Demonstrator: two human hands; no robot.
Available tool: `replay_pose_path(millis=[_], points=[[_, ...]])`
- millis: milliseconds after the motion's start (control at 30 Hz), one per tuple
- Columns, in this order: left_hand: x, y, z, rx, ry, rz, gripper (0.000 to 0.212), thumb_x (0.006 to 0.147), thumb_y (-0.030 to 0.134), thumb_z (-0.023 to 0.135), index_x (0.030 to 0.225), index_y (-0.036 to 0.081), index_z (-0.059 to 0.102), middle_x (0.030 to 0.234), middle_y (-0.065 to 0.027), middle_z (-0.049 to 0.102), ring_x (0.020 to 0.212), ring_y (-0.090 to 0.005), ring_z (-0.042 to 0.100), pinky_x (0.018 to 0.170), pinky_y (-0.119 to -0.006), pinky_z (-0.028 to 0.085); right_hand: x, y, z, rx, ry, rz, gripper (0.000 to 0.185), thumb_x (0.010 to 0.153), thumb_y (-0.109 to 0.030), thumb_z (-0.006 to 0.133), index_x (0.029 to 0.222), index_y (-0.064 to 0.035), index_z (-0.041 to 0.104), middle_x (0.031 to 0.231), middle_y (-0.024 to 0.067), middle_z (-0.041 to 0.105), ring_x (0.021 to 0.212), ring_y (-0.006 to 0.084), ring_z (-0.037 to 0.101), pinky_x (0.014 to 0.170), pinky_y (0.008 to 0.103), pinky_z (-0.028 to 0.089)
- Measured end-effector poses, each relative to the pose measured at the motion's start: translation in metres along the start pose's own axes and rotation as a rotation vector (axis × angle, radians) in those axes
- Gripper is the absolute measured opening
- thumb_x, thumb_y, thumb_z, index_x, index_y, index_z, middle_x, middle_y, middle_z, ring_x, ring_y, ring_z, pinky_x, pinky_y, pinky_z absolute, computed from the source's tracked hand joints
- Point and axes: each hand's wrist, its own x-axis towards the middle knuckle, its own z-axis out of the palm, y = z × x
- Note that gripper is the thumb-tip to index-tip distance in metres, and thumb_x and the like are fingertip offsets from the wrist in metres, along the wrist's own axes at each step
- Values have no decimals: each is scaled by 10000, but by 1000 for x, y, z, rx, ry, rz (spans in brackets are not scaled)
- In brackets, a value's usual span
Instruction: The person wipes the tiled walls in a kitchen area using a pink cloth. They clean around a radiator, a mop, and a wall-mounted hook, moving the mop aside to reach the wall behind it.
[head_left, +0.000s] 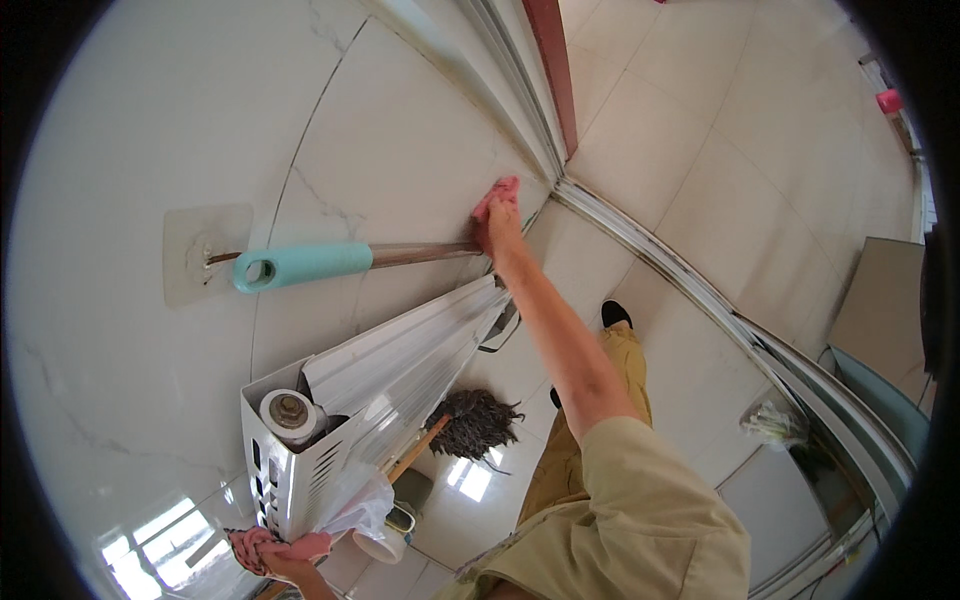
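Observation:
Low on the white marbled tile wall (390, 135), near the corner by the sliding-door frame, my right hand (501, 225) holds a pink cloth (498, 196) against the tiles. Close to its wrist runs the metal pole (424, 253) of a tool with a turquoise handle (315, 266), hung from a wall hook (222, 258). My left hand (289, 566), partly cut off at the bottom of the view, grips a bunched pink patterned cloth (255, 547). That cloth is beside the end of a white radiator (405, 337); whether it touches the radiator, I cannot tell.
A dark string mop head (472, 424) with a wooden handle (420, 448) rests on the tiled floor below the radiator. Near it are a plastic bag (364, 502) and a white container (382, 546). The door track (645, 229) crosses the floor to my right, past a bagged item (772, 422).

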Motion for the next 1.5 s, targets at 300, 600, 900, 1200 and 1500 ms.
replay_pose_path(millis=[300, 600, 900, 1200, 1500], points=[[-11, 0, -2, 333, -59, 362, 247, 670, 198, 502, 823, 22, 421, 870, -92, 454, 775, -227, 437, 722, -318, 382, -99, -102, 32, -53, 86, -442, 298, 893, -122, 391, 1133, 27, 486, 1086, 219, 493, 1066, 382, 445, 948, 421, 350], [-5, 13, 11, 498, -91, 723, 372, 694, 277, 519, 916, -1, 412, 923, -122, 465, 807, -258, 449, 732, -354, 389, 20, -16, -14, 146, 234, -195, 269, 869, -103, 397, 1105, -25, 502, 1024, 164, 560, 957, 306, 502, 897, 370, 384], [0, 28, 1, 608, -126, 867, 497, 717, 356, 536, 1009, -24, 404, 976, -151, 476, 839, -288, 461, 742, -390, 397, 108, 91, -36, 170, 307, 91, 371, 834, -157, 363, 1173, -54, 474, 1070, 137, 533, 972, 269, 500, 847, 397, 419], [5, 28, 7, 611, -147, 927, 622, 741, 435, 553, 1101, -47, 395, 1029, -181, 487, 871, -319, 473, 752, -426, 404, 137, 159, -60, 40, 296, 305, 341, 878, -218, 371, 1086, 1, 530, 1010, 246, 581, 1000, 396, 557, 872, 466, 433], [9, 22, 8, 573, -103, 971, 748, 765, 514, 570, 1194, -70, 387, 1083, -211, 497, 903, -349, 485, 762, -462, 411, -21, -4, 12, -398, 343, -251, 356, 776, -68, 524, 1109, 55, 547, 1068, 288, 521, 1044, 427, 495, 889, 470, 407]])
